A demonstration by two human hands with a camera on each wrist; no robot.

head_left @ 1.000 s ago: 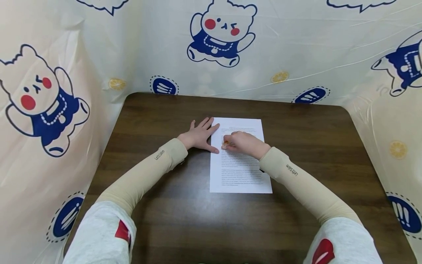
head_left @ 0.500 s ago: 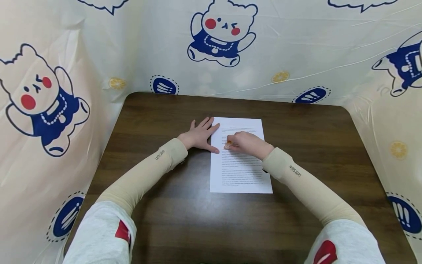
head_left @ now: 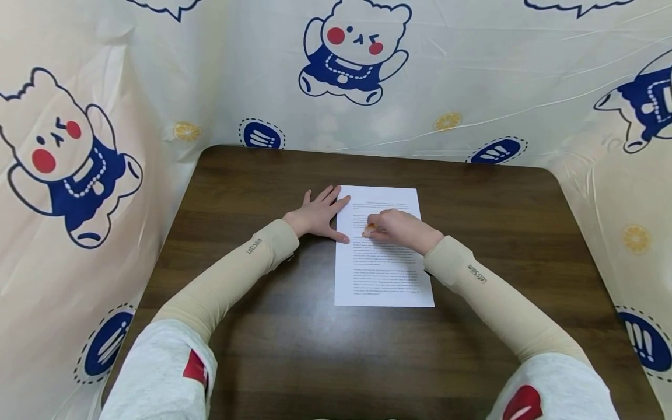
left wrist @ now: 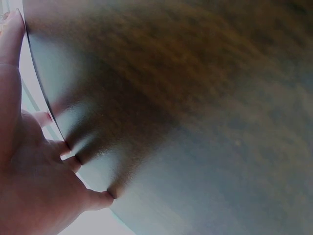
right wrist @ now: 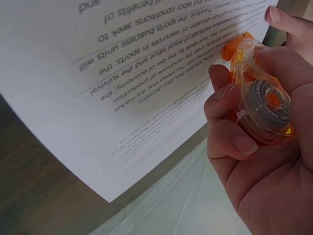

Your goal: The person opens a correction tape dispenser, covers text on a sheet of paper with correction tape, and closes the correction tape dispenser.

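Observation:
A printed sheet of paper (head_left: 385, 297) lies on the brown table. My left hand (head_left: 316, 217) rests with spread fingers over the sheet's left edge; the left wrist view shows its fingertips (left wrist: 103, 199) down at the surface. Over the upper half of the text, my right hand (head_left: 403, 228) grips an orange, see-through correction tape (right wrist: 266, 105), with fingers and thumb wrapped round its body. The orange tip (right wrist: 234, 44) meets the paper at a line of print. From the head view most of the correction tape is hidden by the right hand.
The dark wooden table (head_left: 294, 361) extends around the sheet on all sides. Behind it and at both sides hangs a pale curtain (head_left: 252, 70) printed with cartoon bears, reaching down to the table's far edge.
My right hand has slid a short way to the right across the printed lines with the correction tape. The left hand and the paper have stayed put.

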